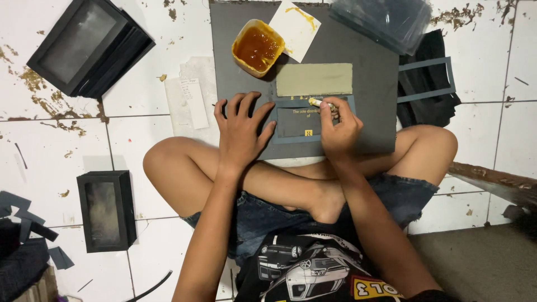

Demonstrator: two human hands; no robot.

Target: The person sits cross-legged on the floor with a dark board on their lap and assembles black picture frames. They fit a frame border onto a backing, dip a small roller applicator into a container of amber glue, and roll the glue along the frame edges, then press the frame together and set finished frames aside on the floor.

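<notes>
Right hand: fingers curled shut around a small brush, its pale handle pointing left, tip resting on the top strip of a blue-grey card frame. Left hand: open, fingers spread, pressed flat on the frame's left side, pinning it down.

Frame lying flat on a large grey board, near the board's front edge, roughly midway along it. Dark rectangular panel with small pale print visible inside the frame opening. Just behind the frame, touching or nearly so: a plain olive-grey card rectangle. Towards the board's back-left corner: a small yellow tub of amber glue. Beside it to the right, at the back edge: a white paper slip smeared with yellow. At the back-right corner, overhanging: a stack of clear plastic sheets.

Board resting on white tiled floor and against crossed bare legs. Off the board's right edge: another blue-grey frame on dark cloth. Off the left edge: pale paper strips. Further left on the floor: black window-lid box towards the back, second black box nearer the front. Dark card offcuts at far left.
</notes>
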